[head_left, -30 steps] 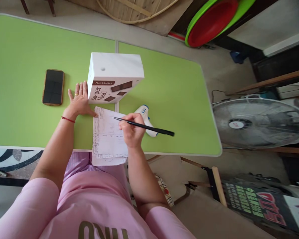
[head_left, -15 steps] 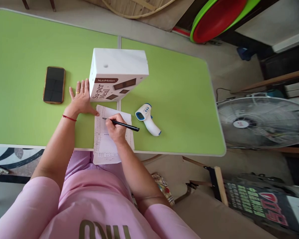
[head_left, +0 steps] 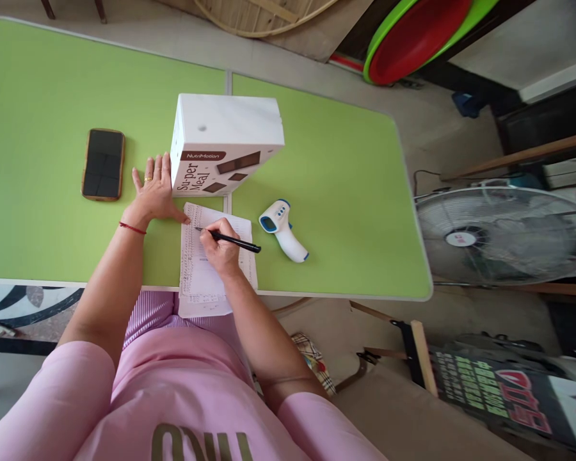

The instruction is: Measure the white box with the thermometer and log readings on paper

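Observation:
My right hand [head_left: 221, 246] is closed around a black pen [head_left: 237, 241], its tip at the upper left part of a sheet of paper [head_left: 211, 278] covered in rows of small handwriting. More sheets lie beneath, hanging over the table's near edge. My left hand [head_left: 156, 192] lies flat with fingers spread, its thumb on the paper's left edge and its other fingers beside a white box [head_left: 228, 121]. The box stands upright just beyond the paper and is printed "NutriMotion Su-per Meal". Right of the paper lies a white and blue infrared thermometer [head_left: 284, 230].
A phone [head_left: 103, 164] in a brown case lies on the green table [head_left: 345, 192], left of my left hand. Past the table's right end stands a large fan [head_left: 461, 238]. Red and green basins [head_left: 413, 38] lean at the far right, behind the table.
The pen's back end has swung slightly to the left as my right hand shifts a little over the paper. My left hand, the box and the thermometer stay in place.

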Demonstrator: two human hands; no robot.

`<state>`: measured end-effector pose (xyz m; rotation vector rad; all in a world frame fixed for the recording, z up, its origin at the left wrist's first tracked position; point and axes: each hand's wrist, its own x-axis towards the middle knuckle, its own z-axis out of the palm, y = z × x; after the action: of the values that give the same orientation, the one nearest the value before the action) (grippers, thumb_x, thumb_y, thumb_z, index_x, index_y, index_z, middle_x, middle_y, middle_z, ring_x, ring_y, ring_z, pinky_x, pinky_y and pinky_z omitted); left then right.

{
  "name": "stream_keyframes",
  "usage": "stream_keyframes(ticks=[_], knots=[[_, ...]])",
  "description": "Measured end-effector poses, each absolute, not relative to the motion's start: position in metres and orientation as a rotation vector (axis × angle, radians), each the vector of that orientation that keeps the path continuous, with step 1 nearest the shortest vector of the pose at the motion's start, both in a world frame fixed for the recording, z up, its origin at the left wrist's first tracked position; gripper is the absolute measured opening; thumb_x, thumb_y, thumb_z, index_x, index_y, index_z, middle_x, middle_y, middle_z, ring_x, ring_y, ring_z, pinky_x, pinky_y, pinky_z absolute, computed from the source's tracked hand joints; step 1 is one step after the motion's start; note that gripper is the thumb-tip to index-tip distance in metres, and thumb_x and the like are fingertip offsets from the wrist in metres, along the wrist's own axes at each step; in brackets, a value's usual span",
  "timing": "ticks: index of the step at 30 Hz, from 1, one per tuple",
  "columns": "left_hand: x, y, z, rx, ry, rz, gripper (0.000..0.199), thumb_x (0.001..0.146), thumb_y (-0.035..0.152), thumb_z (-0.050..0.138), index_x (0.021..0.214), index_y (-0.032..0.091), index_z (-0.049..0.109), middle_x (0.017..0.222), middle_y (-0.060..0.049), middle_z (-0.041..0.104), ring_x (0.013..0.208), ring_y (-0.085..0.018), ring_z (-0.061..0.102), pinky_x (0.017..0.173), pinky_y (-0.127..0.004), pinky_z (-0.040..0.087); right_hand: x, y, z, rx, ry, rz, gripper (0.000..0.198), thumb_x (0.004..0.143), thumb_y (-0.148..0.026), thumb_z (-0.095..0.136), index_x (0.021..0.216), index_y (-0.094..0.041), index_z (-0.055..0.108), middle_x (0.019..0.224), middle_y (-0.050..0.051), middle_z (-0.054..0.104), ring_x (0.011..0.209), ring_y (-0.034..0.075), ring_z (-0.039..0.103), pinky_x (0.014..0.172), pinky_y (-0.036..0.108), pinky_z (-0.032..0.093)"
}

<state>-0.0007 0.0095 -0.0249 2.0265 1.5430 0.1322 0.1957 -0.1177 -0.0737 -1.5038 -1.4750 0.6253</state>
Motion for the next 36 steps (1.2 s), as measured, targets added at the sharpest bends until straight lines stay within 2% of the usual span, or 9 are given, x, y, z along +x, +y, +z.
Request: stream_keyframes(ticks=[6,11,14,19,28,36], knots=[[0.0,0.008,-0.021,2.032,1.545,0.093,0.181,0.056,0.072,0.108,0.194,0.016,0.005,0.2,-0.027,-0.002,0.184,-0.062,-0.008,0.144,-0.084,-0.009,0.195,-0.118,-0.072,-1.494,-1.46,0.647,0.025,0.089,-0.047,0.064,0.077,-0.032,0.048,0.065,-0.004,0.056,0.063,0.018,0.053,0.062,0.031,0.049],[-0.003,0.012,-0.029,2.03,1.542,0.15,0.177,0.056,0.072,0.107,0.194,0.022,0.009,0.201,-0.024,0.001,0.185,-0.062,-0.006,0.145,-0.083,-0.008,0.194,-0.118,-0.074,-1.493,-1.418,0.618,0.026,0.091,-0.047,0.063,0.078,-0.031,0.048,0.065,-0.005,0.055,0.062,0.017,0.052,0.062,0.03,0.049],[-0.002,0.011,-0.027,2.031,1.539,0.144,0.174,0.059,0.072,0.105,0.194,0.022,0.009,0.201,-0.024,0.001,0.185,-0.062,-0.005,0.144,-0.085,-0.007,0.193,-0.118,-0.076,-1.51,-1.425,0.576,0.025,0.091,-0.046,0.062,0.078,-0.032,0.046,0.066,-0.005,0.054,0.063,0.017,0.051,0.062,0.03,0.048],[0.002,0.006,-0.013,2.015,1.581,0.026,0.17,0.068,0.069,0.103,0.193,0.014,0.002,0.201,-0.026,-0.003,0.185,-0.06,-0.008,0.147,-0.079,-0.008,0.194,-0.118,-0.075,-1.506,-1.447,0.623,0.024,0.089,-0.042,0.064,0.077,-0.031,0.046,0.065,-0.005,0.054,0.063,0.018,0.051,0.062,0.03,0.049],[-0.004,0.012,-0.03,2.03,1.531,0.147,0.179,0.055,0.072,0.108,0.194,0.021,0.008,0.201,-0.024,0.0,0.184,-0.062,-0.007,0.144,-0.084,-0.009,0.197,-0.118,-0.081,-1.473,-1.442,0.63,0.024,0.092,-0.042,0.066,0.079,-0.031,0.049,0.066,-0.006,0.055,0.061,0.017,0.053,0.063,0.031,0.048],[-0.002,0.01,-0.025,2.042,1.556,0.073,0.175,0.062,0.074,0.105,0.194,0.02,0.003,0.202,-0.023,-0.002,0.185,-0.06,-0.008,0.145,-0.083,-0.008,0.197,-0.118,-0.084,-1.441,-1.461,0.551,0.022,0.094,-0.04,0.065,0.081,-0.031,0.049,0.068,-0.006,0.055,0.062,0.017,0.052,0.064,0.03,0.047]])
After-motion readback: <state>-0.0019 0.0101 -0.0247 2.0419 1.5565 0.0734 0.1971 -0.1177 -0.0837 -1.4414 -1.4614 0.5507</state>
